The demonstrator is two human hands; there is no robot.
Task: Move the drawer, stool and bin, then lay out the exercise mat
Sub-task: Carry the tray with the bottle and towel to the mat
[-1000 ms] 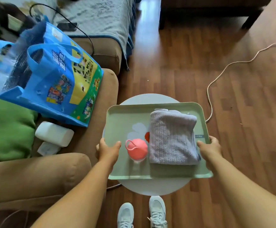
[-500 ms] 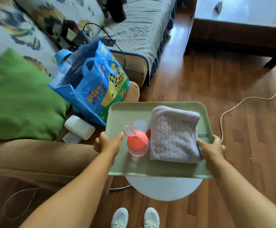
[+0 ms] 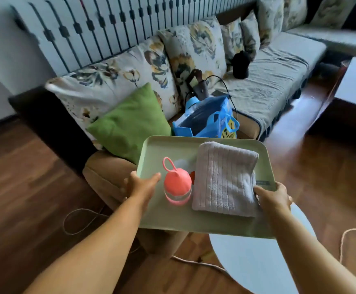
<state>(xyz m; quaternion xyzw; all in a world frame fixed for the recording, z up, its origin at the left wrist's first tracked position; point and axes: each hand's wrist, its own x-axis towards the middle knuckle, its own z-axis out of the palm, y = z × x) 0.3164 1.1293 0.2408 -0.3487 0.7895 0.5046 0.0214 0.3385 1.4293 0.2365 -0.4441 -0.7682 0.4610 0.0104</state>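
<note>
A pale green tray (image 3: pixel 166 148) is held in the air in front of me, over the sofa's brown armrest. My left hand (image 3: pixel 140 184) grips its left rim and my right hand (image 3: pixel 273 197) grips its right rim. On the tray stand a pink bottle (image 3: pixel 177 185) with a loop on its cap and a folded grey towel (image 3: pixel 223 179). The round white stool (image 3: pixel 257 264) stands on the floor below the tray, at the lower right, with nothing on its top.
A long sofa (image 3: pixel 268 85) with flowered cushions runs along the wall. On it lie a green pillow (image 3: pixel 130 122), a blue shopping bag (image 3: pixel 211 122) and a black object (image 3: pixel 240 64). White cables (image 3: pixel 75 221) lie on the wooden floor. A low table (image 3: pixel 355 85) stands at right.
The tray has been lifted off the stool and carried left toward the sofa. My view has swung up and left, so the sofa's back and the wall now show.
</note>
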